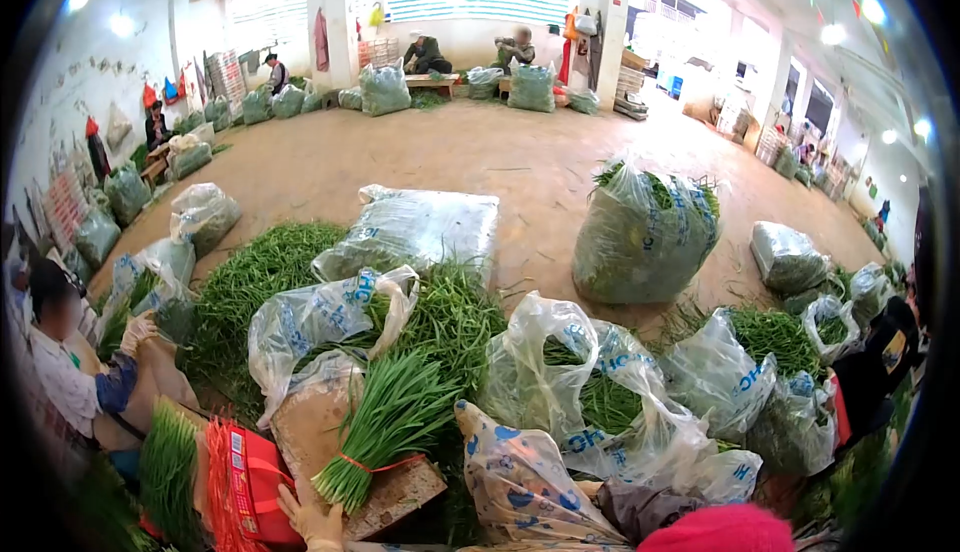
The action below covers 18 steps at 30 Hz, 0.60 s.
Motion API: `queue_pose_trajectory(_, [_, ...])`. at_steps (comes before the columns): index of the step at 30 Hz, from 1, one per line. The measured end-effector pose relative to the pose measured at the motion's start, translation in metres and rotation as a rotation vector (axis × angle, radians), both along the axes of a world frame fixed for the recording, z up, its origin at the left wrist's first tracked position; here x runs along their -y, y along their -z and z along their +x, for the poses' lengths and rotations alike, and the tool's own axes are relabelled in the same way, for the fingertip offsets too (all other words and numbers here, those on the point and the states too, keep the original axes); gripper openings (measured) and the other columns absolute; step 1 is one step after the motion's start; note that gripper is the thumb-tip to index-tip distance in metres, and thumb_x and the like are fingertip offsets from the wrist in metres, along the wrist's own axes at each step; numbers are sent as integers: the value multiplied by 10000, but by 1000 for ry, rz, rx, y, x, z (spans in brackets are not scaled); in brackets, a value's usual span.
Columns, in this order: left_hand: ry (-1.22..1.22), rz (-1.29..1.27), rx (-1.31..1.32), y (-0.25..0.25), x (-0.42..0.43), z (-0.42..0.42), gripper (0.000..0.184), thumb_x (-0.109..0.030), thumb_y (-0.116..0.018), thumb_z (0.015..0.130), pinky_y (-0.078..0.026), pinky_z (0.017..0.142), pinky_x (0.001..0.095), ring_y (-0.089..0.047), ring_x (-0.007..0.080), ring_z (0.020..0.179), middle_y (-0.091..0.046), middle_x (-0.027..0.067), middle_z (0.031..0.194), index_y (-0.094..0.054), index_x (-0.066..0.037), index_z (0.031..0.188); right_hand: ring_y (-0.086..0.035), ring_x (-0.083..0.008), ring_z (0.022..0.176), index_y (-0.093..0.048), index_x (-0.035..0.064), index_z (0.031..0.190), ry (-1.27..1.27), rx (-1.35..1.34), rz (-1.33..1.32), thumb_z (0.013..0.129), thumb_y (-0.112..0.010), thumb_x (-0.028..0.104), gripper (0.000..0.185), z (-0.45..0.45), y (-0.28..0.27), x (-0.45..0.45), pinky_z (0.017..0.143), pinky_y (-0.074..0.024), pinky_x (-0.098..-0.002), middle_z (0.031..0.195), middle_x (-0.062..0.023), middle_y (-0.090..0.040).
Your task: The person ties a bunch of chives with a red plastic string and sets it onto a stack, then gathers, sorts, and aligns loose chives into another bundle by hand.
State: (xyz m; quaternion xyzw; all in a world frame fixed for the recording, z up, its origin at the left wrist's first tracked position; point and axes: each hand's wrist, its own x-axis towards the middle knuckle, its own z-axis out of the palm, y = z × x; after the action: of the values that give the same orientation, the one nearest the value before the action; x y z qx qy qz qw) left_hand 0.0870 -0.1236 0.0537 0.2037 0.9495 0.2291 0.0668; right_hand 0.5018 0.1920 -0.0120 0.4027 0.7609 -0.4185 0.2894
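Note:
My left hand [312, 520], in a pale glove, is at the bottom edge with its fingers apart. It sits beside the near end of a worn wooden board [305, 417], close to the cut stem ends of a bundle of garlic chives [395, 417]. I cannot tell whether it touches them. A red tie [385, 463] crosses the bundle, one end sticking out to the right. Left of my hand are a red bag [262, 487], a hank of red ties [225, 482] and more upright chives [170, 472]. My right hand is out of sight.
Loose greens [265, 277] and open plastic bags [310, 322] surround the board. A patterned plastic sheet [525, 477] and a pink cloth-like item [715, 530] lie right. A full bag [648, 237] stands ahead on the floor. A co-worker [65, 352] sits left; others sit along the walls.

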Motion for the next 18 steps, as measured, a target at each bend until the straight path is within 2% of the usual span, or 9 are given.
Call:
queue_pose_trajectory(2, [-131, -210, 33, 4, 23, 2, 968, -304, -814, 581, -266, 1067, 561, -128, 467, 1377, -142, 224, 1514, -357, -72, 1403, -653, -223, 855, -681, 39, 1022, 21, -24, -20, 844, -594, 237, 280, 5, -3, 0, 754, -493, -351, 937, -149, -697])
queue_pose_trajectory(3, [-54, -191, -72, -29, 28, 29, 901, -516, -702, 727, -206, 1125, 504, -142, 424, 1394, -195, 198, 1519, -334, -109, 1442, -652, -223, 854, -681, 39, 1023, 28, -37, -25, 841, -598, 242, 285, 6, -4, 0, 755, -491, -353, 939, -147, -697])
queue_pose_trajectory(4, [-55, -199, -80, -26, 36, 32, 901, -516, -702, 727, -206, 1125, 504, -142, 424, 1394, -195, 198, 1519, -334, -109, 1442, -651, -222, 854, -681, 38, 1025, 36, -45, -35, 838, -602, 246, 291, 8, -5, 0, 757, -490, -354, 940, -145, -698])
queue_pose_trajectory(6, [-56, -369, -133, -11, 60, 40, 925, -473, -731, 728, -316, 1043, 577, -197, 456, 1364, -149, 180, 1533, -262, -186, 1471, -648, -221, 852, -680, 37, 1029, 38, -65, -54, 833, -611, 255, 302, 15, -6, 1, 760, -487, -356, 944, -142, -699])
queue_pose_trajectory(7, [-73, -457, -85, -15, 61, 47, 898, -478, -706, 754, -272, 1079, 558, -171, 435, 1385, -129, 167, 1544, -247, -208, 1477, -647, -220, 851, -679, 36, 1031, 37, -78, -73, 830, -615, 260, 308, 21, -9, 3, 762, -485, -358, 946, -140, -699])
queue_pose_trajectory(9, [-96, -153, -110, -11, 61, 54, 899, -295, -794, 607, -250, 1089, 543, -170, 476, 1364, -225, 252, 1484, -395, -73, 1382, -645, -219, 849, -679, 35, 1035, 3, -93, -141, 824, -623, 269, 319, 36, -12, 6, 766, -482, -360, 950, -137, -700])
queue_pose_trajectory(13, [2, -223, -157, -36, 43, 66, 815, -242, -782, 641, -266, 1073, 524, -248, 474, 1315, -288, 252, 1446, -425, -45, 1347, -640, -216, 846, -677, 33, 1042, -67, -36, -580, 813, -640, 287, 344, 74, -28, 1, 772, -476, -365, 957, -130, -702])
queue_pose_trajectory(16, [68, -294, -141, -39, 25, 60, 843, -240, -797, 646, -295, 1028, 562, -232, 461, 1335, -266, 221, 1459, -394, -73, 1368, -643, -227, 825, -675, 25, 1024, -176, 82, -94, 814, -642, 298, 347, 55, -62, 13, 755, -480, -374, 941, -147, -699])
queue_pose_trajectory(18, [88, -346, -100, -42, -1, 58, 883, -269, -806, 647, -293, 1017, 570, -219, 438, 1351, -254, 207, 1469, -361, -72, 1384, -646, -230, 822, -665, 25, 1029, 201, -132, -78, 826, -633, 303, 346, 58, -27, 20, 754, -482, -369, 919, -174, -692])
